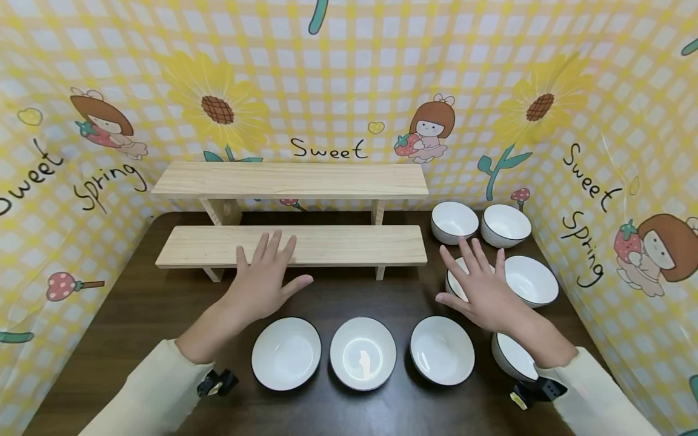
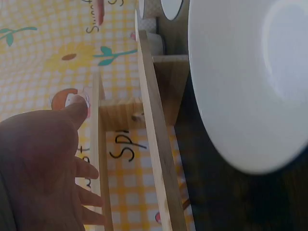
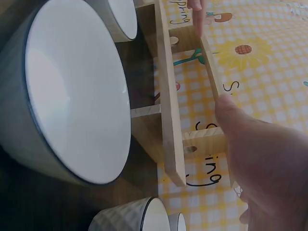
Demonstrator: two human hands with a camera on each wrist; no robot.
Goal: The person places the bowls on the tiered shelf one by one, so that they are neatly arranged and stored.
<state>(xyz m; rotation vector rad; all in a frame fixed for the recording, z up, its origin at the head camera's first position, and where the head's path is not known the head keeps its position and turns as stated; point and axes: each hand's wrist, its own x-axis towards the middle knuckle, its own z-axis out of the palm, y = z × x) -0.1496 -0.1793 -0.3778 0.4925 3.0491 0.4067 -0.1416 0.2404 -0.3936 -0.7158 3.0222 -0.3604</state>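
My left hand (image 1: 260, 284) is spread palm down in the head view, over the table just in front of the lower wooden shelf (image 1: 294, 245), and holds nothing. Fingers spread as well, my right hand (image 1: 482, 290) hovers above the bowls on the right and partly hides a white bowl (image 1: 455, 284). Three white bowls with dark rims stand in a row nearest me: a left bowl (image 1: 286, 353), a middle bowl (image 1: 363, 353) and a right bowl (image 1: 442, 350). One bowl (image 2: 250, 72) looms large in the left wrist view, another (image 3: 79, 91) in the right wrist view.
The two-step wooden rack's upper board (image 1: 289, 180) stands against a yellow checked cloth (image 1: 338, 79). More bowls sit on the dark table (image 1: 120, 303) at right: two at the back (image 1: 454, 221) (image 1: 506, 224), one near the cloth (image 1: 530, 280), one under my right wrist (image 1: 514, 357).
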